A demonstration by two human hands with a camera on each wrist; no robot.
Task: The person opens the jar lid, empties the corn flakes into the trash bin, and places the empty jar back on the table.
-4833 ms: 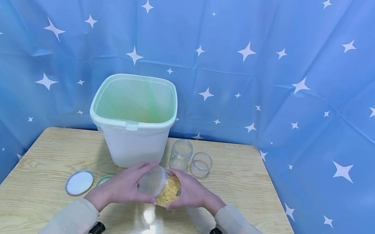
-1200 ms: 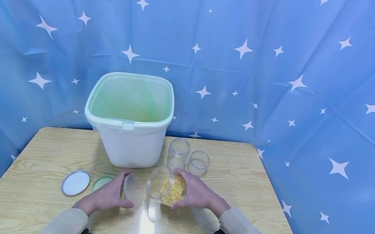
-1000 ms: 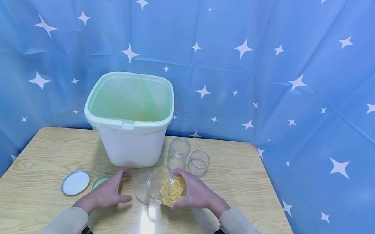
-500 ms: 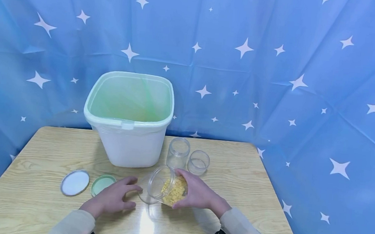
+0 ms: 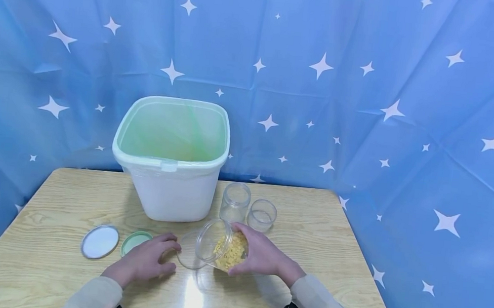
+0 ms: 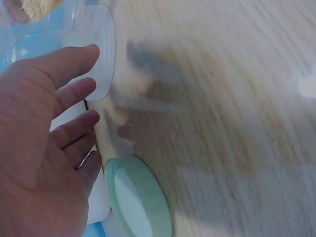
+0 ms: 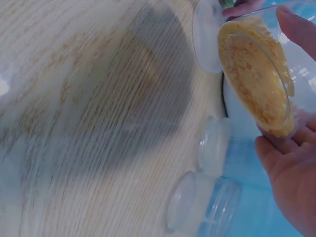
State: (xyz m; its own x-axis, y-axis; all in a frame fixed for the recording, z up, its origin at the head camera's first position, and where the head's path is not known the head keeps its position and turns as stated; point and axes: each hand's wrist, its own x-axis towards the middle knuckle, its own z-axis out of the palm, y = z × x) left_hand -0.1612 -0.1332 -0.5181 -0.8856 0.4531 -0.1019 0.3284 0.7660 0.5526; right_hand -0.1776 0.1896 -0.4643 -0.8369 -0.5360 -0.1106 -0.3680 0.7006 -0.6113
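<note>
My right hand [image 5: 259,254] grips a clear jar [image 5: 210,243], its thumb and fingers spread round the sides. Yellow flakes [image 5: 232,252] lie heaped in its base; the jar tilts, its uncovered mouth facing left. Flat on the table beside that mouth is a translucent lid [image 5: 188,257]. My left hand [image 5: 146,259] hovers just left of the lid with relaxed fingers, holding nothing. In the left wrist view, the fingertips overlap the lid [image 6: 104,29]; whether they touch it I cannot tell. The right wrist view shows the flakes [image 7: 254,74] through the jar's bottom.
Behind the hands stands a white bin [image 5: 172,186] with a pale green inside. Two uncovered clear jars, a taller one [image 5: 235,205] and a shorter one [image 5: 262,215], stand to its right. A white lid [image 5: 100,241] and a green lid [image 5: 135,241] lie at left.
Both hands were on the closed jar; the left hand has taken its lid off, laid it on the table and let go. My right hand keeps its grip on the jar.
</note>
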